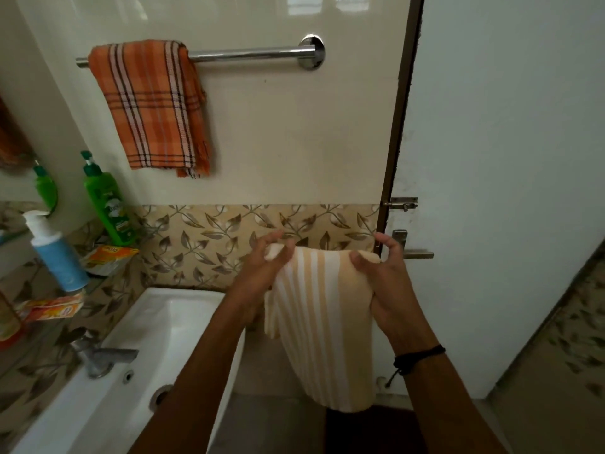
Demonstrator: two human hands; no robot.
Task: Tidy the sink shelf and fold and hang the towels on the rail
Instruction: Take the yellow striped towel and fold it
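Note:
A cream and white striped towel hangs folded between my hands, below the rail. My left hand pinches its upper left corner and my right hand grips its upper right edge. On the wall above, a chrome rail carries an orange checked towel draped over its left end. The right part of the rail is bare. On the glass sink shelf at the left stand a green pump bottle and a blue and white pump bottle, with an orange sachet between them.
A white sink with a metal tap sits below the shelf on the left. An orange tube lies on the shelf's near part. A white door with a latch stands on the right, close to my right hand.

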